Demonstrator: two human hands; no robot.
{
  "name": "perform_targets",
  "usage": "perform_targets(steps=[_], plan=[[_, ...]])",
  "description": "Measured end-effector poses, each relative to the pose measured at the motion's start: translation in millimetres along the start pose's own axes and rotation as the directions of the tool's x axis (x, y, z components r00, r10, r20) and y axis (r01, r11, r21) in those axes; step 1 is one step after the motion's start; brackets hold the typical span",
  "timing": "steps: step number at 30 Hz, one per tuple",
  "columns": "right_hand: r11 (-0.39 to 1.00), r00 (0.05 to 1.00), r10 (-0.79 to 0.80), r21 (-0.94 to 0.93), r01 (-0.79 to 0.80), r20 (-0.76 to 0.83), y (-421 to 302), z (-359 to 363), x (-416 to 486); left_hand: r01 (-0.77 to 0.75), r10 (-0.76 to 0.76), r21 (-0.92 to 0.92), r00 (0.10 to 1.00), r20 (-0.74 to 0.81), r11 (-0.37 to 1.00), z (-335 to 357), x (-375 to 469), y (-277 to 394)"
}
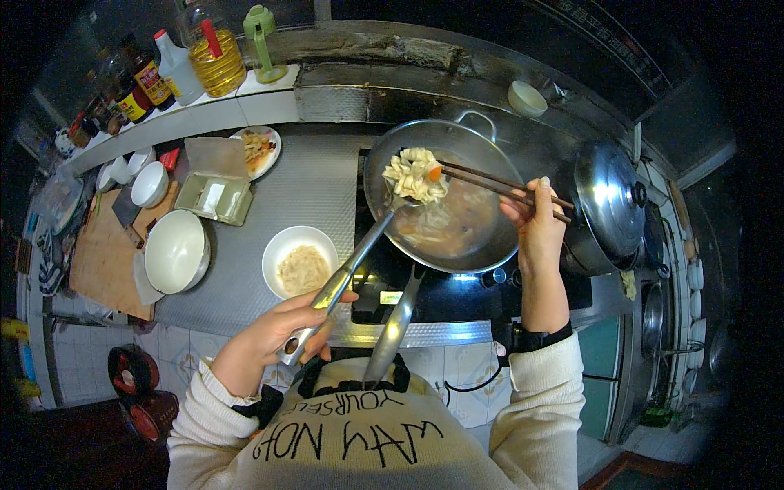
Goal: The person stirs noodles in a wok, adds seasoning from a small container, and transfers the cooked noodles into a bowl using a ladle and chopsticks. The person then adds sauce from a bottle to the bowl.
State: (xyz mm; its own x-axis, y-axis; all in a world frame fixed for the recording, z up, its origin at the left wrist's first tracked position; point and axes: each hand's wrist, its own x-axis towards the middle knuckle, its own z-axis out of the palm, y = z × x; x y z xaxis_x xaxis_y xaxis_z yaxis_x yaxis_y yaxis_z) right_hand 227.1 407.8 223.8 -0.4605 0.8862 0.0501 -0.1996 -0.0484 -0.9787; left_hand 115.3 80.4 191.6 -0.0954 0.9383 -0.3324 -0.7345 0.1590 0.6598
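Note:
My left hand point(278, 331) grips the handle of a metal ladle point(349, 269), whose bowl is raised over a large metal wok point(514, 245). Heaped on the ladle are pale noodles point(416, 174), with an orange piece that looks like carrot point(435, 174) at their right side. My right hand point(539, 220) holds dark chopsticks point(496, 182), their tips touching the food on the ladle. Cloudy soup point(453, 220) fills the lower part of the wok. Left of the ladle handle, a white bowl point(269, 251) contains pale strips in some liquid.
The wok's handle point(392, 331) reaches toward my body over the black cooktop point(441, 306). A lidded pot point(606, 202) stands close right. Leftward are a large bowl point(177, 251), a plastic container point(214, 196), a cutting board point(98, 263) and a cleaver point(125, 211). Bottles point(217, 61) line the back ledge.

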Motion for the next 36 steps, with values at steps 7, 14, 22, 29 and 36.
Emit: perform_targets(steps=[7,14,22,29,36], plan=[[0.995,0.990,-0.075,0.070,0.067,0.120,-20.2,37.0,-18.3,-0.142,0.142,-0.056,0.990,0.007,0.988,0.0,-50.9,8.0],[0.995,0.955,-0.083,0.082,0.062,0.286,-10.6,82.4,-47.3,-0.184,0.164,-0.100,0.969,-0.184,0.978,-9.8,-119.4,-3.6],[0.982,0.885,0.181,-0.122,-0.142,0.429,46.2,108.0,-90.5,0.116,-0.032,0.205,0.926,-0.375,0.972,-37.4,-148.4,-29.7],[0.897,0.767,0.079,-0.380,0.224,0.637,39.3,92.8,-96.0,0.616,0.199,0.755,0.730,-0.654,0.224,-34.7,-142.8,-45.4],[0.474,0.564,-0.129,-0.449,0.758,0.816,-4.9,58.5,-113.5,0.617,0.359,0.787,0.731,-0.580,0.016,-29.2,-143.6,-46.7]])
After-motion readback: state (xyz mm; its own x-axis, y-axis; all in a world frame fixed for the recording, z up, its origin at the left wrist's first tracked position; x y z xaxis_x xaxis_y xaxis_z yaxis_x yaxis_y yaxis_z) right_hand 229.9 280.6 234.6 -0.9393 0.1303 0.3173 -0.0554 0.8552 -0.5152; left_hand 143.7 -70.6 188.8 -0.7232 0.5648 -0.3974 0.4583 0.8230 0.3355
